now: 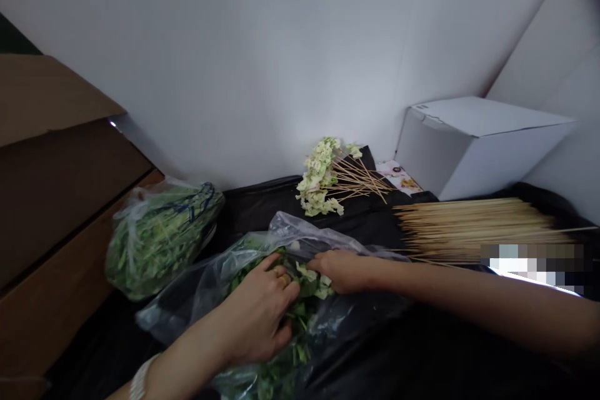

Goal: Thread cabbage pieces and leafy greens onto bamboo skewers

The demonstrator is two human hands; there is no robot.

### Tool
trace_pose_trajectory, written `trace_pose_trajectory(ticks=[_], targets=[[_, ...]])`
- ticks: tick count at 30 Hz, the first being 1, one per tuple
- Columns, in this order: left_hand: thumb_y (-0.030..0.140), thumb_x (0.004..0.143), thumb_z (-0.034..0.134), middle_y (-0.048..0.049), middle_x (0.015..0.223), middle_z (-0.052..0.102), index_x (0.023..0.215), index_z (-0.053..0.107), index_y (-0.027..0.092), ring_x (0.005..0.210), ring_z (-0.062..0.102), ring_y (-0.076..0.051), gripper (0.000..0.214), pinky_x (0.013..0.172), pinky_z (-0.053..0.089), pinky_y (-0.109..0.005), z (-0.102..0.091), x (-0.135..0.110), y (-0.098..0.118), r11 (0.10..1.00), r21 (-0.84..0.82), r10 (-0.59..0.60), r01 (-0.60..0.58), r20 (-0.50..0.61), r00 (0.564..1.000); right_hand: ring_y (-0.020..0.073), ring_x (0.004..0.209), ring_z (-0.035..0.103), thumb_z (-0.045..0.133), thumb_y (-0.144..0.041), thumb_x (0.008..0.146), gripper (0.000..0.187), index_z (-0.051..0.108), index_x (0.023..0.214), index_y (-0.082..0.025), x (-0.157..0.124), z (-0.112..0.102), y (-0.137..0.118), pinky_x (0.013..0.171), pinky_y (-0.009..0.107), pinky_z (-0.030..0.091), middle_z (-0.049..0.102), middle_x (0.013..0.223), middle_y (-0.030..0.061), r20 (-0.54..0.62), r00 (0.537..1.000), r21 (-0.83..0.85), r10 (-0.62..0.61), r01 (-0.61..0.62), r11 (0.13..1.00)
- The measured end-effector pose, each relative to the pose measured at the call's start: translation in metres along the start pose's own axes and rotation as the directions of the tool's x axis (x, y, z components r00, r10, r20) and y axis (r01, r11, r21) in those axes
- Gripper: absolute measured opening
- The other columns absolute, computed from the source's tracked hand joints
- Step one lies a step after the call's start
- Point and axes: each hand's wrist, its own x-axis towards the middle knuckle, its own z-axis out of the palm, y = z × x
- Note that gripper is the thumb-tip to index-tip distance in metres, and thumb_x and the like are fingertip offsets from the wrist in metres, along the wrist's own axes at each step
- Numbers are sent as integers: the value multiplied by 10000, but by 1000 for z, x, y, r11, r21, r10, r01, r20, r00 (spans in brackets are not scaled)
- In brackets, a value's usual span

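An opened clear plastic bag (300, 228) of dark leafy greens (300, 353) lies in front of me. My left hand (265, 300) reaches into it, fingers curled down among the leaves; their tips are partly hidden. On its right, my right hand (342, 270) is closed at the bag's mouth, with pale green leafy pieces (322, 286) at its fingertips. Whether a stick is inside that hand is hidden. Behind the bag lies a pile of finished-looking skewers (321, 178), pale ruffled leaves at one end and bare sticks pointing right.
A thick bundle of bare bamboo skewers (473, 228) lies at right, beside a pixelated bright patch. A white box (469, 144) stands behind it. At left are a second, full bag of greens (162, 240) and a brown cardboard box (56, 156). Black plastic sheeting (253, 203) covers the surface.
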Motion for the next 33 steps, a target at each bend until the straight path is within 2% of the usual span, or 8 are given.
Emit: trace_pose_trajectory(ticks=[5, 9, 12, 15, 19, 23, 29, 33], targets=[[248, 732, 626, -49, 971, 672, 1007, 606, 212, 1043, 599, -247, 278, 1181, 179, -477, -5, -28, 0, 997, 35, 64, -64, -6, 998, 236, 879, 687, 598, -98, 708, 376, 701, 1049, -221, -4, -2, 12, 637, 248, 432, 734, 942, 77, 28, 999, 29, 39, -40, 999], [352, 799, 608, -76, 1015, 671, 1264, 554, 197, 1081, 585, -272, 493, 1169, 178, -522, 11, -24, 0, 993, 91, 75, -69, -61, 995, 245, 862, 689, 587, -118, 736, 377, 657, 1104, -165, 2, -13, 4, 635, 259, 444, 721, 945, 112, -6, 999, 4, 50, -50, 999], [458, 833, 591, -82, 1017, 673, 1114, 644, 215, 1135, 557, -290, 375, 1170, 168, -541, 28, -12, -1, 990, 103, 111, -100, -114, 987, 269, 902, 681, 611, -237, 790, 448, 586, 1228, -144, 7, -9, -9, 694, 305, 482, 681, 1054, 151, -44, 999, -22, 18, -19, 1000], [400, 856, 574, -85, 1020, 677, 947, 677, 219, 1174, 536, -294, 227, 1164, 168, -556, 41, -5, -2, 975, 145, 188, -168, -137, 973, 292, 876, 675, 726, -413, 708, 584, 602, 1209, -140, 10, 0, -16, 695, 340, 508, 651, 1085, 162, -31, 998, -114, -53, 49, 992], [294, 833, 585, -65, 795, 678, 770, 658, 207, 982, 616, -273, 130, 1115, 265, -530, 51, -8, -3, 967, 179, 196, -179, -83, 977, 245, 885, 652, 612, -187, 806, 401, 583, 1206, -164, 11, 10, -8, 732, 335, 500, 632, 1095, 140, -130, 991, -217, -43, 14, 976], [324, 794, 612, -79, 777, 681, 776, 651, 187, 831, 629, -251, 143, 993, 398, -465, 53, -3, -4, 979, 157, 128, -129, 18, 992, 266, 972, 615, 472, -93, 882, 384, 554, 1251, -159, 14, 22, 3, 795, 379, 482, 626, 1099, 144, -205, 978, -285, -41, -20, 958], [379, 755, 636, -104, 850, 695, 910, 651, 167, 885, 632, -281, 263, 983, 399, -484, 48, 13, -1, 985, 152, 79, -86, 51, 996, 284, 905, 637, 556, -220, 874, 559, 432, 1409, -115, 4, 26, -6, 760, 403, 487, 630, 1148, 181, -218, 974, -341, -60, -19, 940], [411, 785, 642, -91, 975, 700, 877, 661, 194, 1070, 602, -288, 237, 1103, 298, -501, 39, 3, -2, 995, 81, 64, -63, 1, 998, 310, 978, 611, 572, -188, 849, 330, 620, 1165, -103, -6, 8, -23, 806, 434, 460, 626, 1173, 191, -226, 965, -393, -132, 33, 919]])
